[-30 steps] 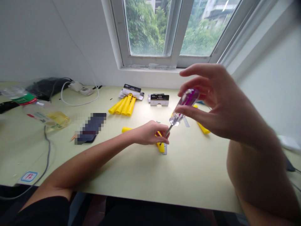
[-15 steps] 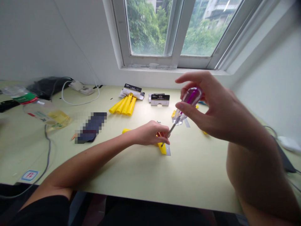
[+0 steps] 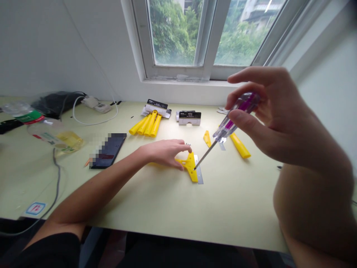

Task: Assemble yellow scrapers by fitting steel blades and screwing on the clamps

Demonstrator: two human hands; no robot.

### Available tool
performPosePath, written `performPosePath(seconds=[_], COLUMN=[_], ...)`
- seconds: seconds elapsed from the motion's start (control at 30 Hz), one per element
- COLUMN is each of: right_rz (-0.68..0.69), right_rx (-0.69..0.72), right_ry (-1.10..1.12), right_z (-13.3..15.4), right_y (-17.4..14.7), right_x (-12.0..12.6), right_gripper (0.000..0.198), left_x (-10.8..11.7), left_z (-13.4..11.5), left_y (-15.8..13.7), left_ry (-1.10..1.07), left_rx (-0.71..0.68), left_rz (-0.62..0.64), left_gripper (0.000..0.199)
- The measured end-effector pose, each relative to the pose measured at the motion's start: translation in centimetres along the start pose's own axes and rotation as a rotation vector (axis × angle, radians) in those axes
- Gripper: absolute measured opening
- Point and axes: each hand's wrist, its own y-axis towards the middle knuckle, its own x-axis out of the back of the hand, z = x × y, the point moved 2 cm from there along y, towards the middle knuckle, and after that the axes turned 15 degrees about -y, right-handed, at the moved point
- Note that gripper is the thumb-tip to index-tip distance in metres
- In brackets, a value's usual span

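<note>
A yellow scraper (image 3: 192, 175) lies on the table with a thin metal blade (image 3: 200, 175) along its head. My left hand (image 3: 167, 153) rests over its handle, thumb and fingers spread apart about the neck, the fingertips close to the head. In my right hand (image 3: 275, 119) is a screwdriver (image 3: 237, 113) with a clear and purple handle, held between thumb and fingers at a slant. Its tip is at the scraper head's blade side; whether it touches cannot be seen. Beyond lie a small yellow plate (image 3: 206, 139) and a yellow handle (image 3: 240, 145).
Several yellow handles (image 3: 150, 124) lie by black-and-white packages (image 3: 157, 106) at the back, with another package (image 3: 189, 118) beside them. To the left are a phone (image 3: 111, 149), a tilted bottle (image 3: 52, 132) and a white cable (image 3: 83, 123).
My right hand has moved right and up with the screwdriver. My left hand has drawn back left and its fingers have spread, uncovering the scraper head.
</note>
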Motion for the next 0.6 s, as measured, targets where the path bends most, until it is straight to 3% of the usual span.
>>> performPosePath(seconds=[0.1, 0.23, 0.33, 0.47, 0.6], right_rz=[-0.036, -0.098, -0.149, -0.236, -0.295], right_rx=[-0.024, -0.016, 0.018, 0.064, 0.076], right_ry=[0.001, 0.020, 0.030, -0.060, -0.148], right_z=[-0.4, -0.6, -0.7, -1.1, -1.7], right_y=[0.1, 0.3, 0.5, 0.6, 0.8], right_x=[0.1, 0.2, 0.2, 0.0, -0.1], right_gripper=[0.049, 0.050, 0.053, 0.052, 0.048], left_x=[-0.3, -0.6, -1.1, -1.7, -1.4], left_z=[0.1, -0.6, -0.9, -0.2, 1.5], left_y=[0.2, 0.8, 1.3, 2.0, 2.2], left_ry=[0.002, -0.095, -0.151, -0.184, -0.154], left_rx=[0.005, -0.111, -0.165, -0.167, -0.114], left_rz=[-0.016, -0.159, -0.158, -0.173, -0.309], left_gripper=[0.056, 0.039, 0.023, 0.012, 0.013])
